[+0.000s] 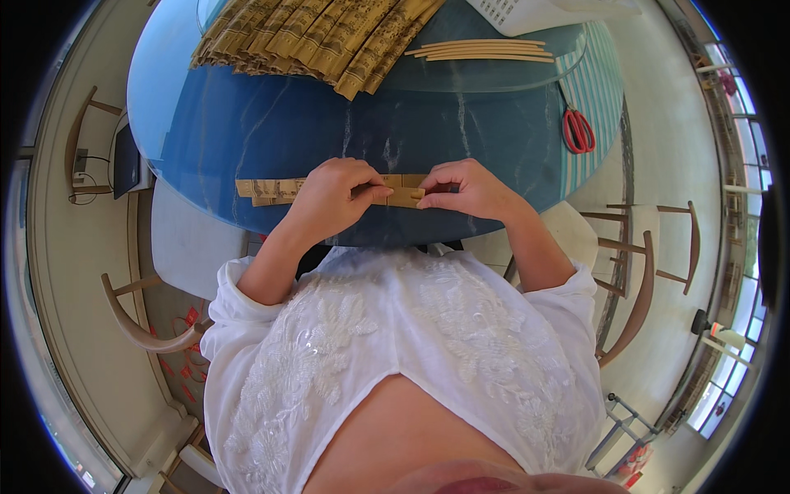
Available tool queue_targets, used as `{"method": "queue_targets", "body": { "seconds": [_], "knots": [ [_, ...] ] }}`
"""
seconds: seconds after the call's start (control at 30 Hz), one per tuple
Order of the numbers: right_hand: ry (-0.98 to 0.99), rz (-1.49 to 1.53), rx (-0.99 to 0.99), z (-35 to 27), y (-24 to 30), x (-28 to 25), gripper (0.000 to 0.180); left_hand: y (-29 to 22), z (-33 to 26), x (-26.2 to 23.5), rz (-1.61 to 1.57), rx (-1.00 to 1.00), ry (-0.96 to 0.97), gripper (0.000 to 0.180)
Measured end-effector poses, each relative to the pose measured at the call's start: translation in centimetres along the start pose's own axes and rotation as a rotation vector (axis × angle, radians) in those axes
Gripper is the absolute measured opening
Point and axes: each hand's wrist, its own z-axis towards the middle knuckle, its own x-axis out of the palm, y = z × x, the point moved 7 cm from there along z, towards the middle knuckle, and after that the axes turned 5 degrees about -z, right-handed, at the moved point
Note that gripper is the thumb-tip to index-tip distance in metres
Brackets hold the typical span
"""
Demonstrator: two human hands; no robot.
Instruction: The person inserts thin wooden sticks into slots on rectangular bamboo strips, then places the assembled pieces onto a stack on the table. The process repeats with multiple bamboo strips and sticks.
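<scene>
1. Two bare hands work at the near edge of a round blue table (271, 123) with pale marble veining.
2. Far left, on the floor: a wooden chair (82, 140) with a curved back, and a dark flat device (125, 160) just beside the table edge. A second curved chair (140, 329) sits lower left.
3. Strip of tan slats (267, 189): short flat pieces laid side by side in a row, lying flat on the table near its front edge. Dark markings on the faces, too small to make out. The row runs left to right, from left of the left hand through to the right hand.
4. Left hand (333, 198): palm down on the middle of the strip, fingers curled, tips pinching the slats. Covers part of the row.
5. Between the hands: a few slats (403, 191) show, one sitting slightly lower than its neighbours.
6. Right hand (469, 189): fingers bent, thumb and fingertips closed narrow on the right end of the strip. Hands are near each other, not touching.
7. Far side of the table, upper left to centre: big stack of similar slat mats (313, 37), fanned out and overlapping.
8. Right of that stack: loose bundle of long thin plain sticks (485, 51), lying roughly parallel.
9. Right table edge: red-handled scissors (578, 130), well apart from the hands.
10. Far right, on the floor: two more wooden chairs (650, 247).
</scene>
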Motion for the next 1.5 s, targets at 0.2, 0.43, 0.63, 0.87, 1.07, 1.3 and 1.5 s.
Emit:
{"method": "queue_targets", "body": {
  "seconds": [0.2, 0.43, 0.63, 0.87, 1.07, 1.3, 1.5],
  "knots": [
    [-0.761, -0.727, -0.147, 1.5, -0.4, -12.4, 0.020, 1.7, -0.1, -0.7, -0.059, -0.125, -0.039, 0.011],
    [-0.791, -1.325, -0.111, 2.8, -4.8, -18.4, 0.020, 2.2, 0.0, -1.1, -0.074, -0.137, -0.057, 0.012],
    [-0.594, -1.279, -0.174, 3.3, -3.9, -18.4, 0.014, 2.8, 0.0, -1.4, -0.105, -0.170, -0.079, 0.014],
    [-0.560, -1.265, -0.314, 0.2, -2.5, -16.2, 0.022, 3.0, 0.4, -1.3, -0.087, -0.132, -0.087, 0.015],
    [-0.501, -1.075, -0.395, -5.5, 0.2, -10.8, 0.037, 3.4, 0.6, -1.0, -0.094, -0.129, -0.089, 0.015],
    [-0.500, -1.129, -0.395, -7.9, 2.1, -8.1, 0.042, 3.0, 1.0, -0.8, -0.092, -0.152, -0.069, 0.015],
    [-0.455, -1.134, -0.396, -7.6, 2.4, -7.2, 0.042, 2.6, 1.0, -0.5, -0.096, -0.113, -0.084, 0.014]
  ]
}}
